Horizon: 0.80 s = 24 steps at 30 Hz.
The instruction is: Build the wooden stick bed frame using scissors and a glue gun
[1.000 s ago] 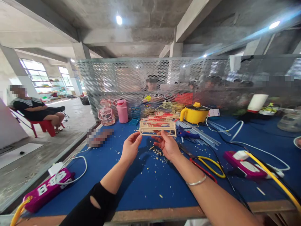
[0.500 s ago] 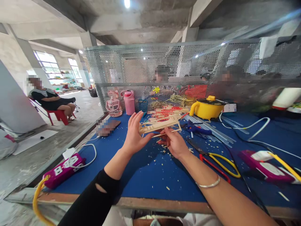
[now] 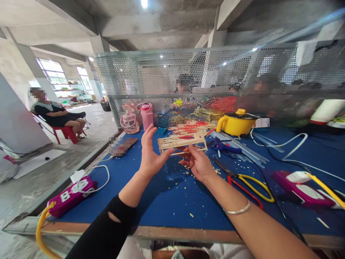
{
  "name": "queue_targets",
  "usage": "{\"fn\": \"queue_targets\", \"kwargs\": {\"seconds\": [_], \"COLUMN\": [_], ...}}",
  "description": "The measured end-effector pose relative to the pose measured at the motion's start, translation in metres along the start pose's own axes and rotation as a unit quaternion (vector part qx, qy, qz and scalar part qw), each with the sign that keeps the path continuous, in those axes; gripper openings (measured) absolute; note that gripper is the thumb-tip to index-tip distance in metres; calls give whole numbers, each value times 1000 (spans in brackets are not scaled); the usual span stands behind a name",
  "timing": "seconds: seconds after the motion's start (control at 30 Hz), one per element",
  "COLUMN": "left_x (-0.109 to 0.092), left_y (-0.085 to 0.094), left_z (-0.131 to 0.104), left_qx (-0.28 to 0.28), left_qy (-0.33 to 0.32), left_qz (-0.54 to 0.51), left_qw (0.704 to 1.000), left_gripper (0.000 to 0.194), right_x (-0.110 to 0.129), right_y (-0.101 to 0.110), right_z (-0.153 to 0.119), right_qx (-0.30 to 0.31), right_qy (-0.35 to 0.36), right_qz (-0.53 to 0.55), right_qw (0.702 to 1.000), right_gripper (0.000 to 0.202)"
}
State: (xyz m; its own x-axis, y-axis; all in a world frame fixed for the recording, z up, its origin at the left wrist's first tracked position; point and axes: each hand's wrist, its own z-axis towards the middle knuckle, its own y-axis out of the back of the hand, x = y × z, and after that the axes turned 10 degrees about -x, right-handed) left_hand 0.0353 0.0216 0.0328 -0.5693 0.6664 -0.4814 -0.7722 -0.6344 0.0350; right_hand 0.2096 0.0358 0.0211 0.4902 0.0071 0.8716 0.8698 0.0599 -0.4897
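Note:
A small pale wooden stick frame (image 3: pixel 178 142), built of thin strips, is held up above the blue table. My right hand (image 3: pixel 198 162) pinches its lower right part between thumb and fingers. At the frame's left end is my left hand (image 3: pixel 149 154), open with fingers raised and spread. Its thumb reaches the frame's lower left edge; whether it touches I cannot tell. Behind the frame lies a pile of red-tipped wooden sticks (image 3: pixel 194 126). To the right of my right hand are a blue glue gun (image 3: pixel 228 147) and scissors (image 3: pixel 242 180) with red and yellow handles.
Clear glue sticks (image 3: pixel 252 153) and a yellow pot (image 3: pixel 238 124) stand back right. Two pink bottles (image 3: pixel 147 117) and a phone (image 3: pixel 130 144) are left. Purple power strips (image 3: pixel 71 198) with cables sit at both sides. A perforated metal screen (image 3: pixel 151 75) closes the back.
My left hand has shifted slightly left, its fingers drawing away from the frame's end. The frame is turned a little in my right hand, showing more of its open side.

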Motion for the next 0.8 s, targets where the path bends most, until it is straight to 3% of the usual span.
{"fn": "queue_targets", "kwargs": {"seconds": [0.1, 0.2, 0.27, 0.53, 0.8], "left_x": [4, 6, 7, 9, 18], "left_y": [-2, -2, -1, -5, -9], "left_z": [-2, -3, -3, -9, -9], "left_qx": [-18, 53, 85, 115, 46], "left_qy": [229, 344, 360, 440, 460], "left_qz": [-99, -135, -144, -197, -251], "left_qw": [968, 928, 918, 869, 850], "left_gripper": [51, 40, 39, 48, 53], "right_x": [3, 4, 4, -1, 7], "right_y": [2, 3, 4, 6, 5], "right_z": [2, 5, 6, 8, 6], "right_qx": [2, 3, 6, 6, 56], "right_qy": [-2, 3, 5, 19, -14], "right_qz": [14, 15, 9, -21, -124], "right_qw": [1000, 1000, 1000, 1000, 991], "right_gripper": [38, 38, 39, 40, 42]}}
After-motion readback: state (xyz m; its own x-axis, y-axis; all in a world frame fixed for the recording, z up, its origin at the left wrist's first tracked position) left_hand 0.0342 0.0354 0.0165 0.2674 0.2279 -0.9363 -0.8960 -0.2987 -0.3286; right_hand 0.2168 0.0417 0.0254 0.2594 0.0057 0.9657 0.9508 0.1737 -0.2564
